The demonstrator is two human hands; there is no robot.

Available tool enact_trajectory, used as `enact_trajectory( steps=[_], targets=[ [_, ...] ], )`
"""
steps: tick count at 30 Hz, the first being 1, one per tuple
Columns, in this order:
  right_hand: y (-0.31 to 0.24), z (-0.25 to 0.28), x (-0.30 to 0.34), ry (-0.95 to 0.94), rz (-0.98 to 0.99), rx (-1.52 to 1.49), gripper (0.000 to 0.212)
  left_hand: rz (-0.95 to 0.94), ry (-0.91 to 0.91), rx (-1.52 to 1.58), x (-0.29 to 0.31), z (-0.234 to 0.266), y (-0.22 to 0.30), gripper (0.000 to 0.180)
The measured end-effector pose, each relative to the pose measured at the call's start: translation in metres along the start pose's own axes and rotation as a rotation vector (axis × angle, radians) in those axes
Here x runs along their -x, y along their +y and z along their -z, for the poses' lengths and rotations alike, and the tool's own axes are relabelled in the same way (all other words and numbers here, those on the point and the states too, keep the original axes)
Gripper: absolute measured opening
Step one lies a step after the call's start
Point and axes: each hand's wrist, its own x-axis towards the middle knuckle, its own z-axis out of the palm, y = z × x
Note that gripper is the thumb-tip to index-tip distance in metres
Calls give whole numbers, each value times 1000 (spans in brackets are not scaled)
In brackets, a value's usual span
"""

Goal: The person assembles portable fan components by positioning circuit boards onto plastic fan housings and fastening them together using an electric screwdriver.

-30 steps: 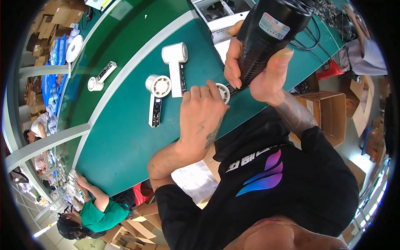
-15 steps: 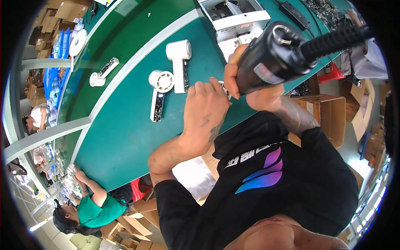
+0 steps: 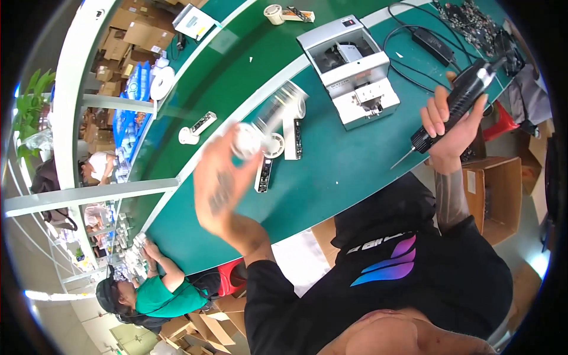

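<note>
My left hand [image 3: 219,183] holds a white handheld-fan body [image 3: 247,141] by its round head, raised above the bench. It is smeared by motion, and its handle points away toward the far side. Below it lie two similar white fan bodies, one [image 3: 265,176] with its circuit board exposed along the handle and another [image 3: 293,141] just right of it. In my right hand [image 3: 452,127] is a black electric screwdriver [image 3: 464,97], its thin bit tilted down to the left over the bench edge. The fingers wrap round its barrel.
A grey box-shaped machine [image 3: 355,80] with an open top tray stands at the back of the green bench [image 3: 337,177]. Behind it runs a black cable with a power brick [image 3: 433,46]. Loose screws [image 3: 467,23] lie far right; a cardboard box [image 3: 497,195] sits below. A co-worker [image 3: 160,296] is at left.
My right hand has moved right, and the screwdriver has tipped from upright to slanting. My left hand has swung left, lifting a fan body. The view has shifted, showing the whole grey machine.
</note>
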Motion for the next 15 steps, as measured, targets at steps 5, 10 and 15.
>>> enact_trajectory(
  steps=[5, 10, 15],
  targets=[
    [11, 38, 6, 344, -326, 36, 68, 96, -214, -155, -154, -31, -74, 53],
    [21, 60, 20, 317, -432, -64, 62, 239, -248, -269, -196, -82, -148, 75],
    [20, 54, 10, 379, -481, -54, 63, -613, 68, -138, -270, -86, -50, 35]
  ],
)
